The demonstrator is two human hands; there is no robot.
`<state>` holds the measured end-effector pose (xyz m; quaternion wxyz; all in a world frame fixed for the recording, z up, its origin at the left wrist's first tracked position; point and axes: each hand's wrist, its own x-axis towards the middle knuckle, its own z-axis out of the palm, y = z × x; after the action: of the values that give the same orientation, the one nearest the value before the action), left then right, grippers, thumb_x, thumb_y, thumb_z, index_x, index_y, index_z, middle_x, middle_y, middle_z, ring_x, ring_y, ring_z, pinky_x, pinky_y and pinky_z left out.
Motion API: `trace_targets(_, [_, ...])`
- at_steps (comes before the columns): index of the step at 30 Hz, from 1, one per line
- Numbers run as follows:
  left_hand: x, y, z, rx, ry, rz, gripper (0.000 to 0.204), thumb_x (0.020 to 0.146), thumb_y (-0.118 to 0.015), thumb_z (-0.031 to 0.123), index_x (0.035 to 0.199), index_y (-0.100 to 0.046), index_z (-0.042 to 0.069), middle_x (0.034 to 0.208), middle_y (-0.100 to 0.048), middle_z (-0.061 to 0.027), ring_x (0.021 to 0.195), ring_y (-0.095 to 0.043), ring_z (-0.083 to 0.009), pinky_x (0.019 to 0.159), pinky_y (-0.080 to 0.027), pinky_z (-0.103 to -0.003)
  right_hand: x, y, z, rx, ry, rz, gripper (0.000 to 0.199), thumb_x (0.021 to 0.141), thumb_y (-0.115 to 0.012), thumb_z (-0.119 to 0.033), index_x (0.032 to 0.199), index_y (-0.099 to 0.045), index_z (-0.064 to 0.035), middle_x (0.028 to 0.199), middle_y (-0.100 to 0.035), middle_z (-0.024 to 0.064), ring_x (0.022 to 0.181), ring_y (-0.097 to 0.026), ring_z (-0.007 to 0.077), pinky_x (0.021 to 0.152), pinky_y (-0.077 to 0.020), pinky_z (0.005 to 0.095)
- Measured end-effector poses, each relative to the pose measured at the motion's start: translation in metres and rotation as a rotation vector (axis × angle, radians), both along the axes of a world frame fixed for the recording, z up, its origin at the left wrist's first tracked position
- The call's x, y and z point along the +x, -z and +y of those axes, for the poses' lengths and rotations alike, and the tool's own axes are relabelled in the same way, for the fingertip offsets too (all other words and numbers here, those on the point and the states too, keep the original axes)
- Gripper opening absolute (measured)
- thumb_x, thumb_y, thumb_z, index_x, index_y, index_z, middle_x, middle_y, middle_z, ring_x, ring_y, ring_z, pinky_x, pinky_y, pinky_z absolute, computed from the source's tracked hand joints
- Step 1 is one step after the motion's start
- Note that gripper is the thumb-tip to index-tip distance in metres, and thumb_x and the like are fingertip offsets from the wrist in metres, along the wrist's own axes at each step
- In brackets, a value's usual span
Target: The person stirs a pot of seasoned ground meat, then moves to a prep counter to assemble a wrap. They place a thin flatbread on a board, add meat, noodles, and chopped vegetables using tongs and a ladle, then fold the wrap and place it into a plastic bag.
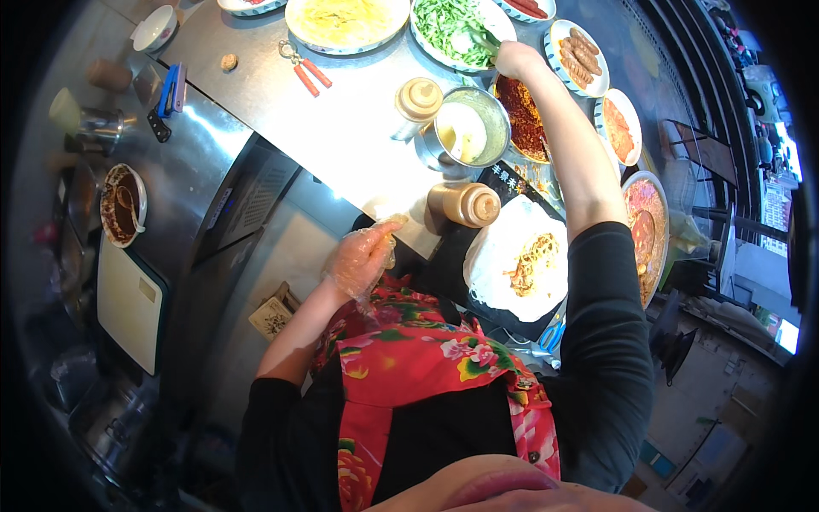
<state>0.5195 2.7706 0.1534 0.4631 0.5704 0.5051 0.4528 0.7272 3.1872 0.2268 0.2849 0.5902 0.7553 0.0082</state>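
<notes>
Not much of that kind here: a small black sign [509, 181] with pale lettering lies on the counter, wedged between the steel bowl and the flatbread. A squarish cream card [273, 317] with a dark round print sits low beside the counter's side, just under the gloved hand. There's also a narrow blue label strip [219, 207] on the slanted steel panel at the left, too small to make out.

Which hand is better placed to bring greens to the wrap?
Right. The right hand is already at the greens plate; the gloved left hand rests at the counter edge, nearer the wrap.
</notes>
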Motion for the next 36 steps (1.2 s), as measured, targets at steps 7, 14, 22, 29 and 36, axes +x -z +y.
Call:
trace_targets(7, [0.013, -0.025, 0.011, 0.003, 0.105, 0.003, 0.03, 0.094, -0.052, 0.006, 0.121, -0.066, 0.007, 0.074, -0.061, -0.0167, 0.068, -0.06, -0.0313, 0.066, -0.048, -0.039, 0.044, -0.042, -0.041, 0.234, -0.016, 0.279, 0.056, 0.095, -0.061, -0.04, 0.138, -0.054, -0.0051, 0.121, -0.067, 0.0216, 0.115, -0.063, 0.0357, 0.098, -0.0494, 0.044])
trace_targets(14, [0.062, -0.051, 0.006, -0.236, 0.233, -0.059, 0.034, 0.097, -0.05, 0.005, 0.128, -0.064, 0.008, 0.096, -0.07, -0.0134, 0.081, -0.064, -0.0157, 0.075, -0.052, -0.032, 0.029, -0.043, -0.02, 0.07, 0.002, 0.332, 0.053, 0.094, -0.062, -0.045, 0.118, -0.064, 0.0024, 0.114, -0.068, 0.0249, 0.108, -0.066, 0.0362, 0.095, -0.0506, 0.0432])
trace_targets(22, [0.069, -0.027, -0.031, -0.137, 0.224, -0.059, 0.034, 0.096, -0.051, -0.001, 0.125, -0.064, 0.008, 0.081, -0.058, -0.006, 0.068, -0.055, -0.0175, 0.063, -0.047, -0.031, -0.002, 0.005, -0.001, 0.014, 0.111, 0.271, 0.037, 0.091, -0.061, -0.03, 0.113, -0.071, -0.0027, 0.117, -0.07, 0.0174, 0.109, -0.067, 0.0305, 0.093, -0.052, 0.0394])
trace_targets(29, [0.045, -0.024, -0.036, -0.22, 0.085, -0.016, 0.033, 0.094, -0.046, -0.003, 0.12, -0.066, 0.003, 0.074, -0.055, -0.001, 0.065, -0.052, -0.0082, 0.062, -0.046, -0.025, 0.049, -0.064, -0.078, 0.271, -0.117, 0.478, 0.056, 0.093, -0.063, -0.036, 0.136, -0.054, -0.0007, 0.111, -0.07, 0.0178, 0.106, -0.066, 0.0357, 0.093, -0.0517, 0.0451])
trace_targets(36, [0.061, -0.054, -0.017, -0.166, 0.066, 0.042, 0.03, 0.094, -0.052, 0.002, 0.121, -0.067, 0.005, 0.077, -0.058, -0.0087, 0.067, -0.053, -0.0123, 0.064, -0.046, -0.029, 0.168, -0.133, -0.302, 0.074, 0.094, 0.715, 0.053, 0.094, -0.065, -0.032, 0.138, -0.052, -0.0056, 0.104, -0.069, 0.0221, 0.101, -0.067, 0.0379, 0.087, -0.0522, 0.0427])
